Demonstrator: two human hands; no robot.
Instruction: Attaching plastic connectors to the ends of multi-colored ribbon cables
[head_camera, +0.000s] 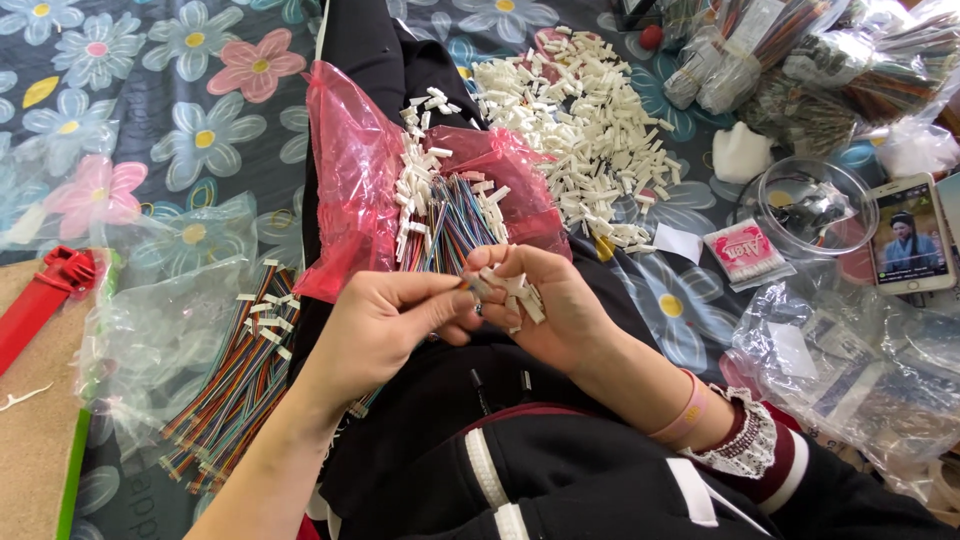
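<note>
My left hand (375, 325) pinches the end of a multicoloured ribbon wire (452, 222) between thumb and fingers. Touching it, my right hand (545, 305) cups several small white plastic connectors (512, 290) in its curled fingers. Both hands meet above my dark-clothed lap. Just beyond them a red plastic bag (352, 175) lies open with a bundle of coloured wires tipped with white connectors. A large heap of loose white connectors (585, 120) lies farther back on the flowered cloth.
A clear bag with finished coloured wire sets (235, 385) lies at the left. A red tool (45, 290) rests on a brown board at the far left. At the right are a clear round bowl (815, 205), a phone (908, 245), crumpled clear bags (850, 370) and bundled wires (800, 70).
</note>
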